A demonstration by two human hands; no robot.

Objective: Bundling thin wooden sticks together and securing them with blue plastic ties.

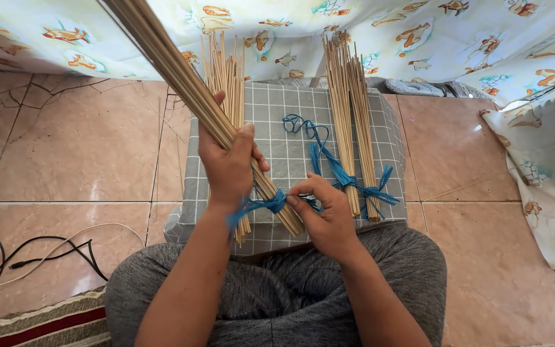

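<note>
a bundle of thin sticks [226, 122] is clenched in the left hand [229, 168] while blue ribbon [271, 204] is pinched by the right hand [325, 215] (knot unfinished); slackened tension could let sticks spill.

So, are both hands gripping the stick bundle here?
No, only the left hand grips the stick bundle; the right hand pinches the blue string.

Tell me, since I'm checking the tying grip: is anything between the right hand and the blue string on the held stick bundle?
Nothing visible is. The right hand already pinches the blue string where it wraps the stick bundle, which the left hand grips just above.
</note>
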